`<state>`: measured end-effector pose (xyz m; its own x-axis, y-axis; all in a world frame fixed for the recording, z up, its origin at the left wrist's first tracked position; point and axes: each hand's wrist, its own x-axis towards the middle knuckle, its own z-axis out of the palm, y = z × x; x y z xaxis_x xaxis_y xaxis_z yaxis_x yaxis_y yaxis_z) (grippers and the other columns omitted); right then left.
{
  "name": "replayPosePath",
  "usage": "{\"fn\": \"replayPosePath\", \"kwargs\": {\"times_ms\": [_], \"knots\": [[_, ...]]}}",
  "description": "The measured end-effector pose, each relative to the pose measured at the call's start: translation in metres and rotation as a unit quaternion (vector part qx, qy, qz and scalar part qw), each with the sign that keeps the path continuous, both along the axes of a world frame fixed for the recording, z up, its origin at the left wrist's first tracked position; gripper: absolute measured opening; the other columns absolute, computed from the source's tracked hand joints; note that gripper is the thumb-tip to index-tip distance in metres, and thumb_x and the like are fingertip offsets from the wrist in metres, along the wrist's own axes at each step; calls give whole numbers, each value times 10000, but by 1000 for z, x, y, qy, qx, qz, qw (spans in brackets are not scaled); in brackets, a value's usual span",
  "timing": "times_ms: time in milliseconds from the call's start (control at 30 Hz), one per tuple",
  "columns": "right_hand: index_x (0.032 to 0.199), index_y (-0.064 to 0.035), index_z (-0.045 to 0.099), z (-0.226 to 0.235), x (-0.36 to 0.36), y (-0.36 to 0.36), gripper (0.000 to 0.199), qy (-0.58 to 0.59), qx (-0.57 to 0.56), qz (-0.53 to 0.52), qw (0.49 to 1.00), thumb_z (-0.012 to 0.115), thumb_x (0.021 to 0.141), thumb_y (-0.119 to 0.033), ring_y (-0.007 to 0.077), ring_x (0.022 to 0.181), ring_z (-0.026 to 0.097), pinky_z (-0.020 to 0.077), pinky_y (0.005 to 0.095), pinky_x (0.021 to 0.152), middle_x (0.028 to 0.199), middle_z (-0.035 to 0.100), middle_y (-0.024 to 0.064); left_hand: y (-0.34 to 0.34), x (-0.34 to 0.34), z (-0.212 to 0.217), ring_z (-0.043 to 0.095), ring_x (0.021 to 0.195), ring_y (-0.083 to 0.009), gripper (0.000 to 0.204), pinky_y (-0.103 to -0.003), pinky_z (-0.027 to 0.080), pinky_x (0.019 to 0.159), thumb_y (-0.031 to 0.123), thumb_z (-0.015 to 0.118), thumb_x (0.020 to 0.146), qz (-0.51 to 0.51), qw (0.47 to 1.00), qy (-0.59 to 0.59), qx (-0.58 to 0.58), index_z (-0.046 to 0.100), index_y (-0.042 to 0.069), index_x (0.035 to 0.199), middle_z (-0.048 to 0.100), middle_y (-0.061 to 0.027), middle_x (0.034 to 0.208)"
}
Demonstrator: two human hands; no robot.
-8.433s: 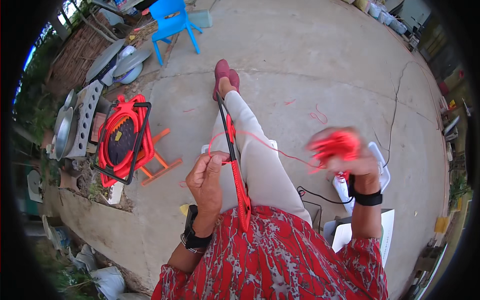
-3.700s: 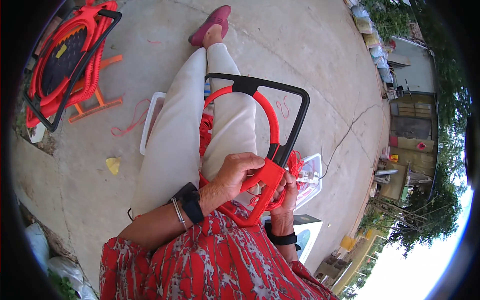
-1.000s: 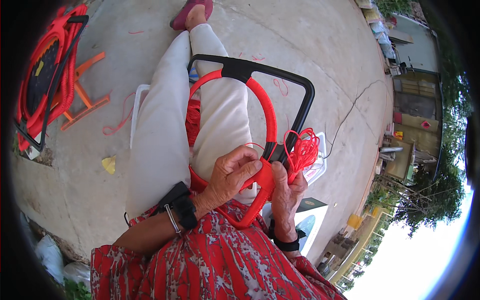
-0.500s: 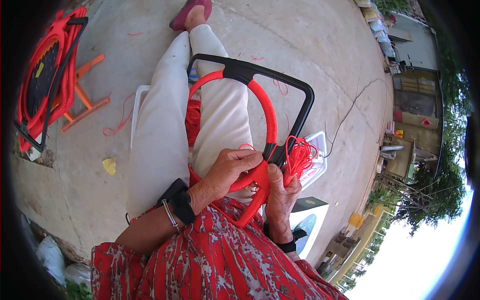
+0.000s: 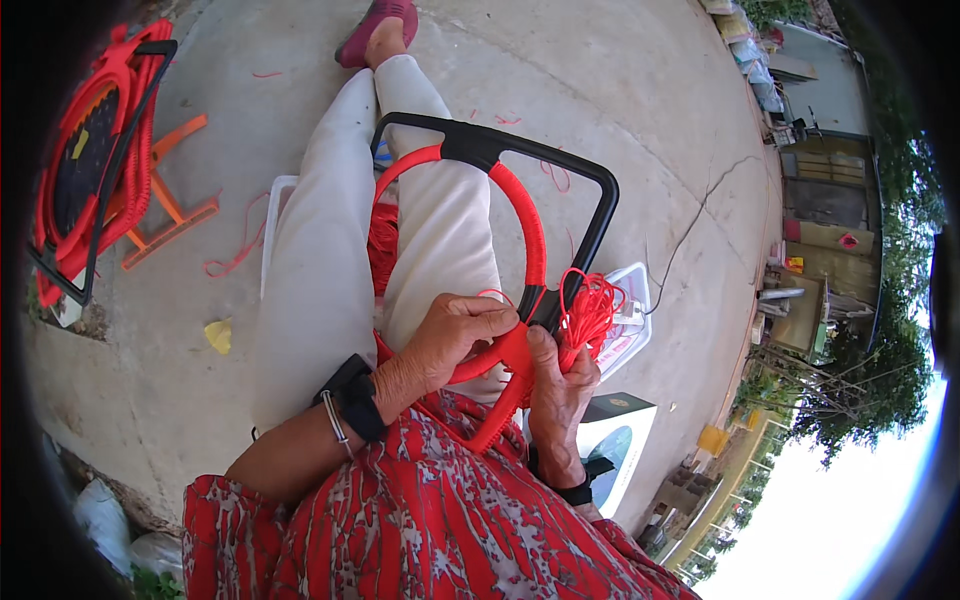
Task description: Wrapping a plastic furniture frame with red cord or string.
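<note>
Across my lap lies a round frame wrapped in red cord (image 5: pixel 526 215), with a black tube handle (image 5: pixel 603 215) bent around its far and right sides. My left hand (image 5: pixel 450 340) is closed in a pinch at the ring's wrapped edge, beside the black joint; a thin loop of red cord rises by its fingertips. My right hand (image 5: pixel 562 395) grips the wrapped part from the right, thumb on top. A loose bundle of red cord (image 5: pixel 592 312) sticks out above its fingers, which are partly hidden behind the frame.
Stacked red and black frames (image 5: pixel 95 165) rest beside an orange stand (image 5: pixel 170 205) at the left. A white plastic basket (image 5: pixel 628 345) and a white box (image 5: pixel 615 445) stand to the right. Cord scraps (image 5: pixel 240 250) and a yellow scrap (image 5: pixel 218 336) lie on the concrete floor.
The frame and both hands have shifted very slightly left. The cord bundle hangs a little differently above my right hand. Both grips look the same.
</note>
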<state>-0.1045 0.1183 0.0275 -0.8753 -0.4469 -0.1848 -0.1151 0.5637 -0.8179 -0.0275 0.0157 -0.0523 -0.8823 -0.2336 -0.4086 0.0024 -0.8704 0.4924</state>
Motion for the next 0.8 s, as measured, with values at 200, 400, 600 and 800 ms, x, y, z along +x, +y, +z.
{"fn": "replayPosePath", "kwargs": {"times_ms": [200,400,600,800], "knots": [[1015,-27,634,2,-5,-13,246,-47,-61,1,997,679,878,-226,48,569,501,408,214,483,715,616,-4,-9,2,9,594,599,-140,282,-286,475,475,224,570,936,11,993,33,113,629,-40,1017,617,-83,753],[1027,-3,606,10,-2,-34,310,-209,-198,-6,958,619,916,-292,59,482,457,361,229,429,610,542,-6,-27,10,24,578,527,-138,266,-262,455,440,222,566,937,55,997,11,47,627,-36,967,634,-73,739],[1081,20,580,9,-3,-62,253,-301,-223,107,921,599,909,-165,56,419,284,250,231,393,530,312,-58,-91,70,60,453,512,-110,280,-230,356,445,241,455,969,219,973,64,16,559,16,1099,505,-21,687],[1023,-21,643,22,27,-119,231,-380,-211,271,859,643,892,-212,23,502,419,364,212,450,608,495,-49,-93,125,84,431,509,-135,480,-245,351,427,264,406,993,264,951,158,-34,362,1,1391,475,-55,691]]}}
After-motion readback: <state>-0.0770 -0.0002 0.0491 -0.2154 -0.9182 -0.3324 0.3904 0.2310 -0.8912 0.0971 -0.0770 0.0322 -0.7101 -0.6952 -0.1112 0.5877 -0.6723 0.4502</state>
